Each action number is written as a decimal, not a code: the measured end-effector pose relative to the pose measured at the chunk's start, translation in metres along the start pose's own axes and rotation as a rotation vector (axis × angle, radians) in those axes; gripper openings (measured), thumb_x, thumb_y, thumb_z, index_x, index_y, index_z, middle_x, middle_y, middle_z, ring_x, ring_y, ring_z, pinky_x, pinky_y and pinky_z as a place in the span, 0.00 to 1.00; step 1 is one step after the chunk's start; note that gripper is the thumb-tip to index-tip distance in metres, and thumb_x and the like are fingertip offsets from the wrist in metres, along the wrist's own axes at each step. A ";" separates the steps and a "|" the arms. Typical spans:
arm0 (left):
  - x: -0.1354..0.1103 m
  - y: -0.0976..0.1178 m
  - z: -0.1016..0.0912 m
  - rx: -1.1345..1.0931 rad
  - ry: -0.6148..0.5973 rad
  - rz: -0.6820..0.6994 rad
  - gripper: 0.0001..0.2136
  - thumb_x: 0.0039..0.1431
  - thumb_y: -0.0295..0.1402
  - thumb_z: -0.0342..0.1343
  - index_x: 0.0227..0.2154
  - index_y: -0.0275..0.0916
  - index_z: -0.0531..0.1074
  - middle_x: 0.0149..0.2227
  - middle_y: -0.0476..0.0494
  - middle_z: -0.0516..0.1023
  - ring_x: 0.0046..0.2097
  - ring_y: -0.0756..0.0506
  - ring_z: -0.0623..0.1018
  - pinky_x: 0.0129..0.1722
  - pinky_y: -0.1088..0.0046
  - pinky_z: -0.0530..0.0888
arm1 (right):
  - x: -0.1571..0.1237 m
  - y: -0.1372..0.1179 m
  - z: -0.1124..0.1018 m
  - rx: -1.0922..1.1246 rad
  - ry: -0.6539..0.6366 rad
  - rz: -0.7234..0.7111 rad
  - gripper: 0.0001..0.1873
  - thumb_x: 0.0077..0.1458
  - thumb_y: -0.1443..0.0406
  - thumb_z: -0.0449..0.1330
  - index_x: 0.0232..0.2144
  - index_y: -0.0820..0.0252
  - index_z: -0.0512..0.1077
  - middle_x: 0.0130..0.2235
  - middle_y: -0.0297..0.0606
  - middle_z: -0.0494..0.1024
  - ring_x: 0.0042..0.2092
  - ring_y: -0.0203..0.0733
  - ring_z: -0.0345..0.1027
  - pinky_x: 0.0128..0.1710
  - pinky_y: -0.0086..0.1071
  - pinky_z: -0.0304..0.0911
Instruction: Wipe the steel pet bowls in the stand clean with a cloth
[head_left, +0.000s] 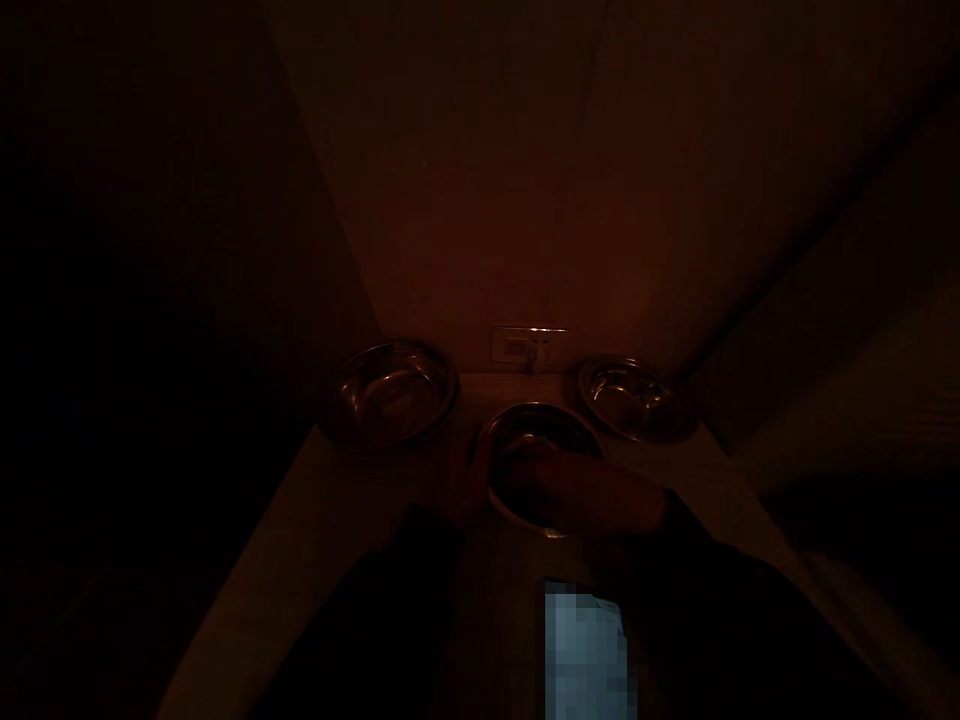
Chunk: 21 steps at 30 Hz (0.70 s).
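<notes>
A round metal bowl (pixel 551 535) stands in the middle of the wooden table, in very dim light. At its left rim is my left hand (pixel 459 485), dark and hard to make out, which seems to grip the bowl's side. My right hand (pixel 574 490) reaches in over the right rim, palm down. Its fingers are lost in the shadow inside the bowl, so whether they hold anything is hidden. A faint paler patch shows just beyond the fingers.
Two more shallow metal bowls stand farther back, one at left (pixel 394 395) and one at right (pixel 636 398). Behind them a wall socket (pixel 529 345) sits just above the table (pixel 247 570). A lit phone screen (pixel 586 650), blurred out, lies nearest me.
</notes>
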<state>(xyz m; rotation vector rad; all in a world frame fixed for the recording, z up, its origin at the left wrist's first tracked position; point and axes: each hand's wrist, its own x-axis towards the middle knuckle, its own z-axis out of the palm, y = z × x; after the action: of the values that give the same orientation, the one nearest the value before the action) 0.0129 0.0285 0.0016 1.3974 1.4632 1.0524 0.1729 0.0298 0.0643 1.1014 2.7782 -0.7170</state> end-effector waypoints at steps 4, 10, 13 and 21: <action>0.000 -0.004 0.001 -0.031 -0.003 -0.010 0.18 0.61 0.37 0.45 0.46 0.33 0.72 0.46 0.36 0.77 0.48 0.41 0.76 0.49 0.63 0.69 | 0.003 0.004 0.003 -0.072 0.084 0.131 0.18 0.59 0.69 0.49 0.49 0.63 0.70 0.51 0.51 0.73 0.51 0.50 0.68 0.47 0.39 0.64; -0.001 -0.002 0.000 -0.034 -0.019 0.017 0.17 0.62 0.36 0.44 0.46 0.35 0.72 0.46 0.38 0.78 0.47 0.41 0.76 0.48 0.64 0.70 | 0.003 0.013 0.002 -0.125 0.126 0.206 0.17 0.60 0.69 0.46 0.45 0.67 0.71 0.46 0.55 0.75 0.45 0.53 0.71 0.44 0.42 0.64; -0.001 0.000 -0.001 -0.012 -0.013 -0.005 0.17 0.62 0.36 0.45 0.46 0.36 0.73 0.47 0.39 0.78 0.48 0.42 0.76 0.49 0.65 0.70 | 0.004 0.012 0.003 -0.113 0.127 0.163 0.18 0.59 0.68 0.48 0.48 0.68 0.70 0.49 0.55 0.73 0.49 0.53 0.68 0.48 0.43 0.62; 0.002 -0.001 -0.001 -0.049 -0.001 -0.011 0.17 0.61 0.38 0.46 0.43 0.35 0.74 0.43 0.40 0.79 0.45 0.42 0.77 0.45 0.66 0.71 | -0.001 0.004 -0.003 -0.012 -0.013 -0.053 0.17 0.53 0.70 0.55 0.44 0.55 0.75 0.48 0.39 0.76 0.49 0.43 0.68 0.48 0.35 0.63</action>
<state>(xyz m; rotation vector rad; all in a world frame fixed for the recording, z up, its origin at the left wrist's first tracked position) 0.0111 0.0308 0.0010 1.3541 1.4336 1.0740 0.1761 0.0331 0.0658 1.0202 2.8068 -0.7095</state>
